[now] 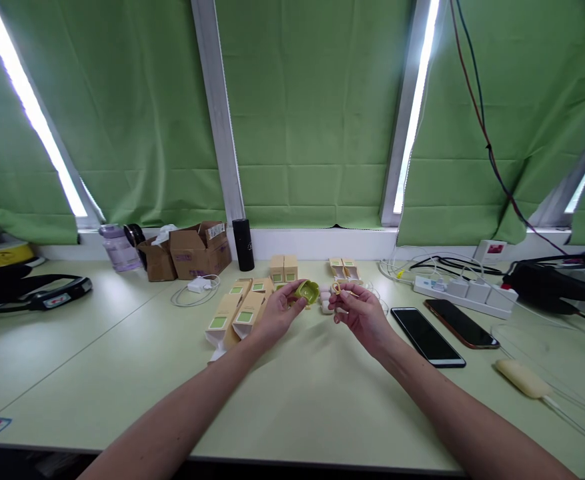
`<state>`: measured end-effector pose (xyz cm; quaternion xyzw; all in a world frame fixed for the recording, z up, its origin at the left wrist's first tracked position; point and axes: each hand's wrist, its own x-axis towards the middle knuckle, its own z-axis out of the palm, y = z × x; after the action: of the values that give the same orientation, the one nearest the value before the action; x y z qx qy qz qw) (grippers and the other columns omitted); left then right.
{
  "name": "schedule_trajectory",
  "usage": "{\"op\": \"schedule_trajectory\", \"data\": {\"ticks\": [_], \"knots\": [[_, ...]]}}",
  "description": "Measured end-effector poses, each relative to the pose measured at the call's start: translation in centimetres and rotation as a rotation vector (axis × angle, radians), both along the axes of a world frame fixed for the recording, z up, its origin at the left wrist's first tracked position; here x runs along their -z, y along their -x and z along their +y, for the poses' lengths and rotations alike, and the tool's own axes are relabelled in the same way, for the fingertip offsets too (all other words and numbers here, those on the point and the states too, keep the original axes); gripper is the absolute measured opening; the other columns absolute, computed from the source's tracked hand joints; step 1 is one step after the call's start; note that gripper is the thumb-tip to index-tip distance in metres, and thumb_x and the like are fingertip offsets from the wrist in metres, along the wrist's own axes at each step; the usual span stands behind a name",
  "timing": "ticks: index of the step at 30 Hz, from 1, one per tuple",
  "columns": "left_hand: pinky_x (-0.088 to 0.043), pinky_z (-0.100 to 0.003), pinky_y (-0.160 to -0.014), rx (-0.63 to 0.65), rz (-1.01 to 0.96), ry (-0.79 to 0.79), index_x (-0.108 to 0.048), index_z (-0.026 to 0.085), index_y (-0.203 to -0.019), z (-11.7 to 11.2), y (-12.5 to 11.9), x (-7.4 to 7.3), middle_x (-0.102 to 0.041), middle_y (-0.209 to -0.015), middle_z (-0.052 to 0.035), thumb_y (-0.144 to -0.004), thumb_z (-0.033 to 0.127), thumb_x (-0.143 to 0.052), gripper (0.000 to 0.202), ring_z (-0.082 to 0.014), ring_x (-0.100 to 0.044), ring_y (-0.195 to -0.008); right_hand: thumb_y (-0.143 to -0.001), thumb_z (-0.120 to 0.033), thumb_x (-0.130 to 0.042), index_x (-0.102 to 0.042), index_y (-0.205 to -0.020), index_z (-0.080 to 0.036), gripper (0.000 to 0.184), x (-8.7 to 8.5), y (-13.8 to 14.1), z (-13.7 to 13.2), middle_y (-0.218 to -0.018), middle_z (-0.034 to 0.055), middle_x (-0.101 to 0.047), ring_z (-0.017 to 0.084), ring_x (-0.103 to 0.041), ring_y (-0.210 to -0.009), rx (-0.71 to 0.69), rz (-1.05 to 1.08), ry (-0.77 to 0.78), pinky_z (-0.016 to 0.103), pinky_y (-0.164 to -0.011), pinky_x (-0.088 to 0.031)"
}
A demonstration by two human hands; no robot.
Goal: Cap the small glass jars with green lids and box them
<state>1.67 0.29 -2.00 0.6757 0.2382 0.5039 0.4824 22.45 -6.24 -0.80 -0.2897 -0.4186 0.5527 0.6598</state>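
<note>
Over the middle of the table, my left hand (283,308) is closed on a small green cup (307,291) with a wavy rim, its hollow side tilted toward the right. My right hand (359,310) pinches a small yellow loop (337,288) between thumb and fingertips, a short gap from the cup. Several small white rounded pieces (325,303) lie between and behind the hands, partly hidden. Beside my left forearm lie several tan cartons with green labels (245,315), some with open flaps. Two upright tan boxes (283,268) stand behind my left hand, and open tan boxes (345,269) lie behind the right.
To the right are two phones (428,337), a yellow pebble-shaped device (522,379) on a cable and a white power strip (465,297) with plugs. Back left stand a black bottle (243,245), brown cardboard boxes (199,252) and a purple jug (119,248). A white charger (199,285) lies nearer.
</note>
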Motion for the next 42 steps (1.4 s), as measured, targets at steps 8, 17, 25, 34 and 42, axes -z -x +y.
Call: {"op": "schedule_trajectory", "data": {"ticks": [8, 17, 25, 34, 42], "knots": [[-0.054, -0.042, -0.103, 0.006, -0.003, -0.009, -0.068, 0.018, -0.132, 0.0, 0.0, 0.1, -0.070, -0.135, -0.0157, -0.082, 0.052, -0.086, 0.064, -0.0288, -0.066, -0.119, -0.069, -0.038, -0.094, -0.073, -0.089, -0.021, 0.033, -0.4, 0.6, -0.4, -0.082, 0.0019, -0.071, 0.018, -0.068, -0.073, 0.112, -0.128, -0.193, 0.031, -0.061, -0.059], [-0.051, -0.044, -0.106, 0.025, -0.006, -0.028, -0.069, 0.021, -0.128, -0.9, -0.2, -0.3, -0.071, -0.128, -0.0127, -0.078, 0.040, -0.090, 0.058, -0.0270, -0.066, -0.116, -0.090, -0.026, -0.071, -0.072, -0.100, -0.024, 0.010, 0.6, 1.1, -0.7, -0.085, 0.0016, -0.069, 0.017, -0.065, -0.075, 0.409, -0.584, -0.404, 0.031, -0.068, -0.057], [-0.051, -0.044, -0.103, 0.023, -0.014, -0.045, -0.069, 0.020, -0.121, -1.1, -0.5, -0.4, -0.071, -0.126, -0.0119, -0.071, 0.029, -0.094, 0.057, -0.0268, -0.066, -0.116, -0.094, -0.016, -0.064, -0.072, -0.104, -0.024, 0.016, 0.7, 1.2, -1.2, -0.091, 0.0038, -0.075, 0.019, -0.069, -0.077, 0.579, -0.837, -0.628, 0.032, -0.069, -0.058], [-0.047, -0.044, -0.106, -0.049, 0.064, -0.171, -0.070, 0.023, -0.115, -2.1, -0.9, -0.6, -0.071, -0.123, -0.0084, -0.071, 0.018, -0.089, 0.049, -0.0264, -0.064, -0.118, -0.097, -0.011, -0.060, -0.070, -0.109, -0.024, 0.020, 1.0, 1.0, -1.1, -0.099, 0.0083, -0.073, 0.023, -0.070, -0.089, 0.763, -1.079, -0.885, 0.037, -0.075, -0.059], [-0.049, -0.044, -0.105, -0.058, 0.078, -0.247, -0.070, 0.023, -0.116, -2.6, -1.1, -0.8, -0.069, -0.123, -0.0091, -0.070, 0.015, -0.089, 0.050, -0.0266, -0.063, -0.119, -0.097, -0.011, -0.058, -0.071, -0.102, -0.020, 0.017, 0.8, 1.2, -1.3, -0.088, 0.0069, -0.064, 0.021, -0.059, -0.079, 0.924, -1.212, -0.940, 0.034, -0.065, -0.046]]}}
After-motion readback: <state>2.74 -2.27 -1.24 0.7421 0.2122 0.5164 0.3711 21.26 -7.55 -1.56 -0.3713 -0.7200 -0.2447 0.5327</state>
